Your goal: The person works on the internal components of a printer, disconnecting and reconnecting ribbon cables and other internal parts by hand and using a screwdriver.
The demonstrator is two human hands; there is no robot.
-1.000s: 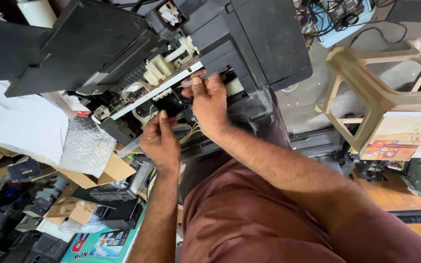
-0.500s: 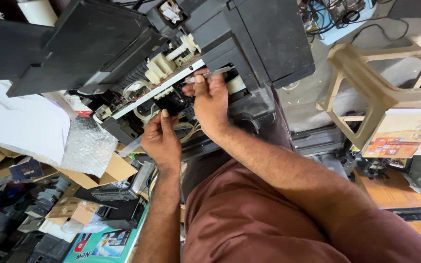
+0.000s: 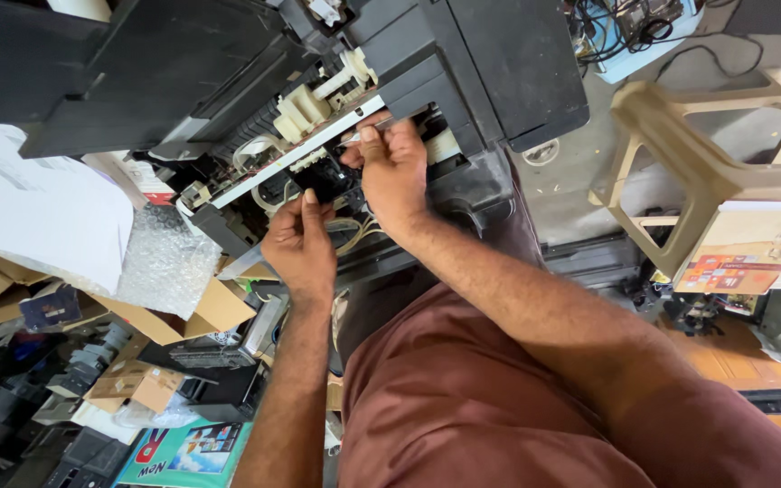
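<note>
Two bare hands inside an opened black printer in a crowded repair room

The printer [image 3: 463, 81] fills the frame from ten to one o'clock, its casing open over a white metal rail [image 3: 300, 149] and cream plastic gears [image 3: 305, 104]. The right hand [image 3: 395, 172] is clenched around the rail's end, something thin and pale pinched in its fingertips; the left hand [image 3: 300, 244], at seven o'clock from it, pinches a small black part [image 3: 323, 176] under the rail. Bubble wrap [image 3: 160, 262] and white paper [image 3: 47, 208] lie at nine o'clock over cardboard boxes [image 3: 137, 384]. At three o'clock a beige plastic stool [image 3: 680, 163] stands on the grey floor [image 3: 580, 172], cables [image 3: 625, 23] tangled at one o'clock
</note>
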